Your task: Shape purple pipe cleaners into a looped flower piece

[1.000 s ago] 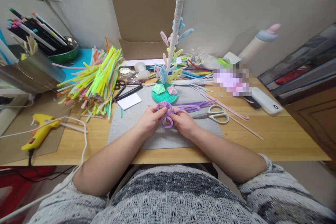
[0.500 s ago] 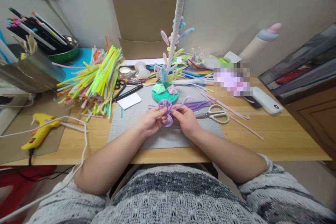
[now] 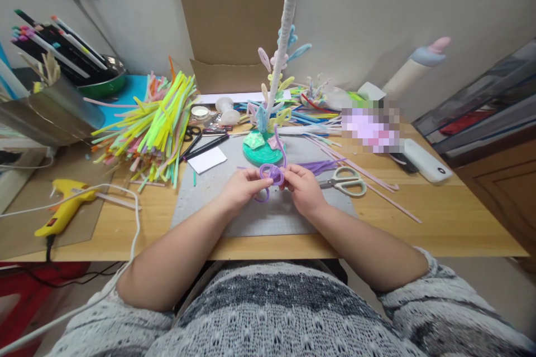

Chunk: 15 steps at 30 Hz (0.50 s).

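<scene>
I have the fingers of both hands together over the grey mat [image 3: 251, 227], pinching one looped purple piece [image 3: 275, 173] between them. The left hand [image 3: 240, 188] pinches its loops between thumb and fingertips, and another loop hangs just below those fingertips. The right hand [image 3: 305, 188] pinches its opposite side, thumb against forefinger, while a loose end curls up beyond the tips. Straight past the fingers I see a round green base [image 3: 259, 153], with a tall white post [image 3: 286, 25] slanting upward among pastel loops. Purple stems [image 3: 320, 167] lie just beyond the right fingers, and scissors [image 3: 350, 181] rest near, to their right. Left of the fingers and a little farther out lies a white card [image 3: 207, 160]; past it, a heap of coloured stems [image 3: 154, 122]. Well apart on the left, a yellow glue gun [image 3: 65, 207] lies on the table [image 3: 439, 223].
</scene>
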Motion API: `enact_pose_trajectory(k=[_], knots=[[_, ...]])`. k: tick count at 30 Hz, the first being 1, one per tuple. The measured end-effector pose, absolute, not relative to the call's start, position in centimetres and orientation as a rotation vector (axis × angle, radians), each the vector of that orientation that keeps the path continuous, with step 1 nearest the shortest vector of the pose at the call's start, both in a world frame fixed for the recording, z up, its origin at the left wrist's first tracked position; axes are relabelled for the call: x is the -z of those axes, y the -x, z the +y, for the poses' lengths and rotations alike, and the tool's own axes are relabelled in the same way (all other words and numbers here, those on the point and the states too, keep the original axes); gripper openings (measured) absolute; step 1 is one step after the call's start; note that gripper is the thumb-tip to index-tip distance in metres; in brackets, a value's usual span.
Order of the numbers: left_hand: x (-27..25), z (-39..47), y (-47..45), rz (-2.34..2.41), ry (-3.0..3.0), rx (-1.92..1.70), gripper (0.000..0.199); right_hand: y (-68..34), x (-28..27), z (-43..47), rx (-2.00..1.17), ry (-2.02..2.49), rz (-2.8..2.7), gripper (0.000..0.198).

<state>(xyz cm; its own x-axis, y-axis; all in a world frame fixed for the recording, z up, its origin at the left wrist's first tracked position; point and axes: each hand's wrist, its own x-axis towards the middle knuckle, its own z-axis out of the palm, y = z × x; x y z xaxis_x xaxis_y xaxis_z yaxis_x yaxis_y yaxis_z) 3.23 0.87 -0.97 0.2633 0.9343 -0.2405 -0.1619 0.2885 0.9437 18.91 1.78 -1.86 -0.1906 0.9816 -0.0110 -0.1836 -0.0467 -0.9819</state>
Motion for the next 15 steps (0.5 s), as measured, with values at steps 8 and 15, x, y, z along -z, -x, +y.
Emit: enact_pose_trajectory(k=[8, 15], knots=[[0.72, 0.76, -3.24, 1.095, -1.090, -0.871, 0.028, -19.29, 1.58, 2.52, -1.427, 1.023, -1.125, 0.023], [1.24, 0.91, -3.16, 1.165, -1.184, -0.874, 0.028, -19.30, 1.23, 2.61, -1.317, 1.069, -1.174, 0.020]])
